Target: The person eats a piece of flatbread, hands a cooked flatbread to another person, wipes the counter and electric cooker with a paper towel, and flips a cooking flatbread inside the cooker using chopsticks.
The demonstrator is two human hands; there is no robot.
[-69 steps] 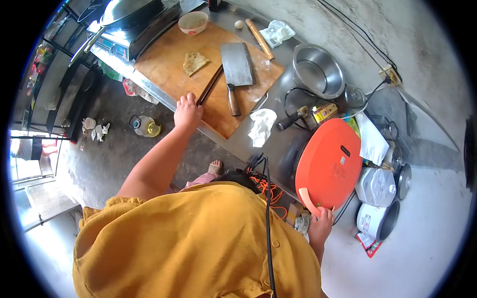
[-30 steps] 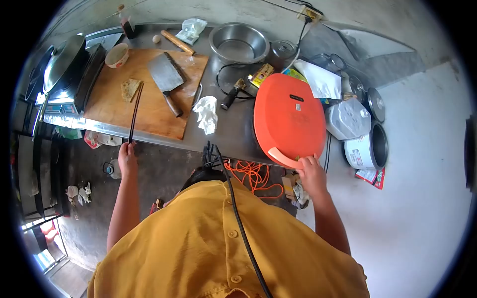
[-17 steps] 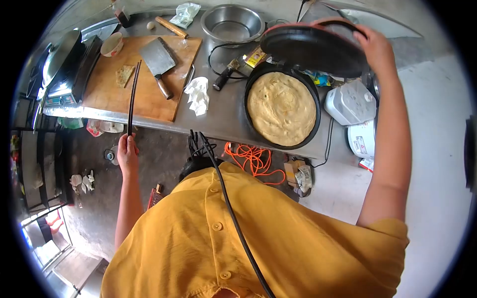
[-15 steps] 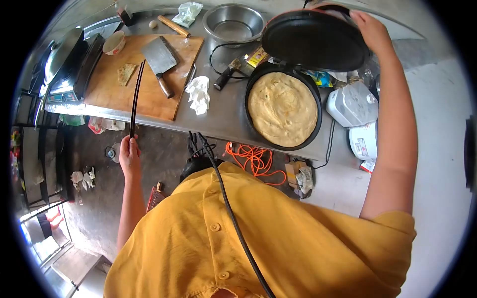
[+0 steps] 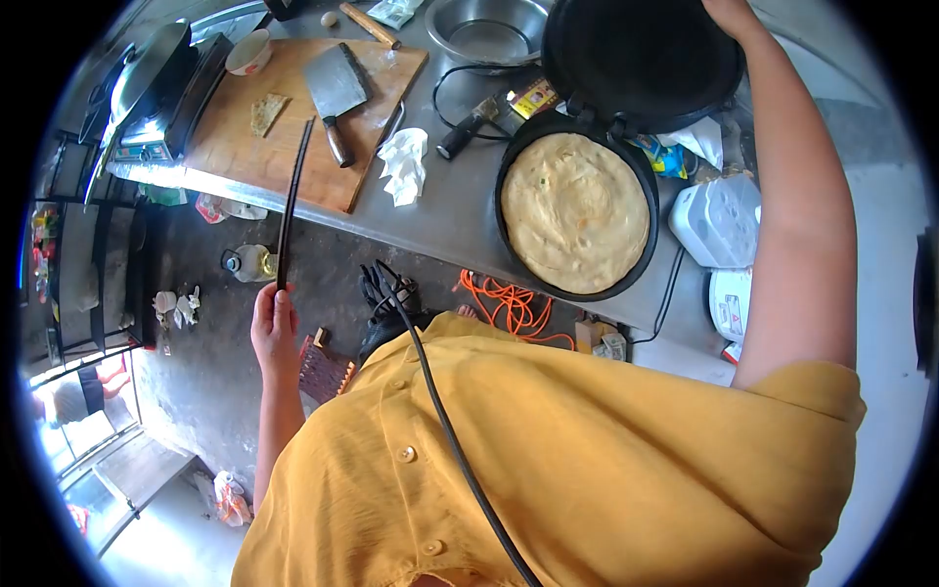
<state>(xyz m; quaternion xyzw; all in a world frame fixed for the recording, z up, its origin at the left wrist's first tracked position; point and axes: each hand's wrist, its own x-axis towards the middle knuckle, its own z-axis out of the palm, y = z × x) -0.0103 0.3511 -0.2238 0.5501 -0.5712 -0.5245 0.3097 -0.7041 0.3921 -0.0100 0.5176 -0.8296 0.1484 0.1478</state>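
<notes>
A pair of dark chopsticks [image 5: 294, 201] is gripped in my left hand [image 5: 275, 318], pointing up past the counter's front edge. At the top right, my right hand [image 5: 732, 15] is at the rim of the raised lid [image 5: 641, 59] of a round electric pan; its fingers are partly cut off by the frame's edge. A round pale dough cake [image 5: 577, 213] fills the open pan [image 5: 506, 235]. On the wooden board [image 5: 220, 137] lie a piece of flatbread [image 5: 267, 114] and a cleaver [image 5: 335, 83].
A crumpled tissue [image 5: 403, 166], a black-handled tool [image 5: 468, 129] and a steel basin [image 5: 486, 29] are on the counter [image 5: 440, 220]. A plastic container [image 5: 717, 220] stands right of the pan. Orange cable [image 5: 511, 305] and an oil bottle [image 5: 252, 262] are on the floor.
My left hand has lifted the chopsticks off the board. My right hand has moved from the front handle up and back with the lid, and the pan is now open, showing the dough.
</notes>
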